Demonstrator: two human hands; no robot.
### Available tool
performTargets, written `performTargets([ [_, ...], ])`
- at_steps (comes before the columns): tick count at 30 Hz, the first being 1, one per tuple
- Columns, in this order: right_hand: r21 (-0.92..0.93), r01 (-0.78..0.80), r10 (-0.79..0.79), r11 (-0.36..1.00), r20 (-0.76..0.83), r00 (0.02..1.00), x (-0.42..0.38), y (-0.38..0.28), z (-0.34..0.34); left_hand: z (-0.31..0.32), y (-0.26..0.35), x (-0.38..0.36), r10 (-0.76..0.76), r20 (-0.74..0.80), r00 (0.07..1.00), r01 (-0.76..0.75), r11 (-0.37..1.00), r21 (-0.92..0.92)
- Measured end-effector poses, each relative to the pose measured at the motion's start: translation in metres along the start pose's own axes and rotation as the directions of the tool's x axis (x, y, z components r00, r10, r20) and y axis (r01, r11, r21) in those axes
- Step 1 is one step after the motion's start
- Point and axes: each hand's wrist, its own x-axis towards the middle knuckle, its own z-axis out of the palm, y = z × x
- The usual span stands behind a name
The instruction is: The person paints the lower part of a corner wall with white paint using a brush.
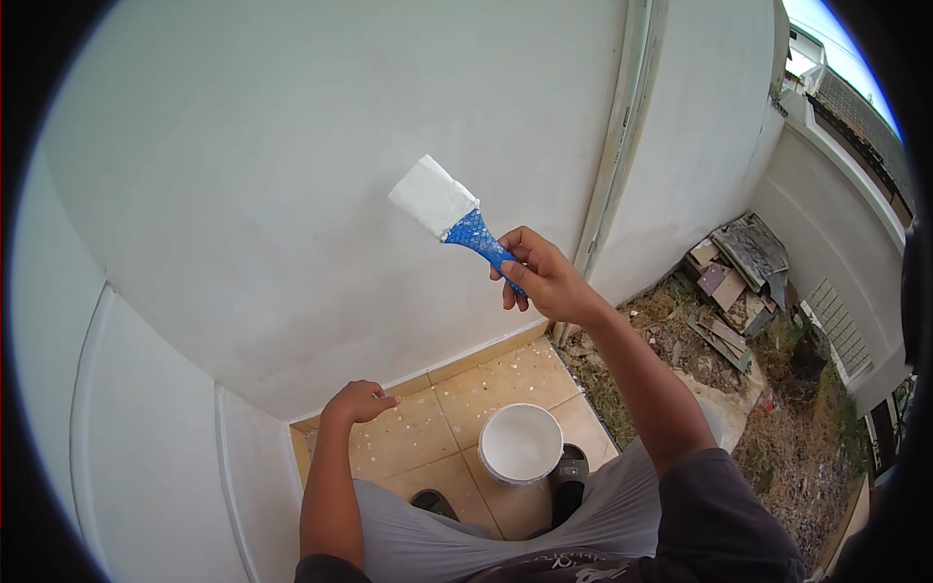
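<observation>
A paintbrush (471,233) with a speckled blue handle is gripped in my right hand (542,277), its white, paint-covered head (433,198) pointing up and left in front of the white wall (321,194). My left hand (361,401) hangs low near the foot of the wall, holding nothing, with fingers loosely bent and the thumb apart. Below and between the hands, a white bucket (521,443) with white paint inside stands on the tiled floor (413,437), close to my feet.
Paint spots dot the tiles along the wall's base. To the right, beyond the tile edge, lie dry ground and a heap of broken boards (731,282). A low boundary wall (826,223) runs behind it. White panels (146,408) close off the left side.
</observation>
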Motion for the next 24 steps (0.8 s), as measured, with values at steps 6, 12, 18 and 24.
performTargets([
  [6,-0.448,0.114,-0.182,0.887,-0.111,0.977,0.004,0.057,0.013,0.000,0.004,-0.009,-0.006,-0.016,1.000,0.006,1.000,0.010],
  [12,-0.493,-0.036,-0.240,0.869,-0.484,0.841,-0.004,0.112,-0.058,0.002,-0.004,-0.013,-0.032,0.006,0.999,0.032,0.999,-0.032],
  [18,-0.590,-0.262,-0.322,0.764,-0.700,0.638,-0.020,0.107,-0.120,0.000,0.001,-0.012,-0.014,-0.009,1.000,0.014,0.999,-0.030],
  [24,-0.679,-0.288,-0.358,0.675,-0.643,0.677,-0.008,0.103,-0.086,0.001,0.024,-0.008,0.025,-0.005,1.000,-0.025,1.000,0.016],
])
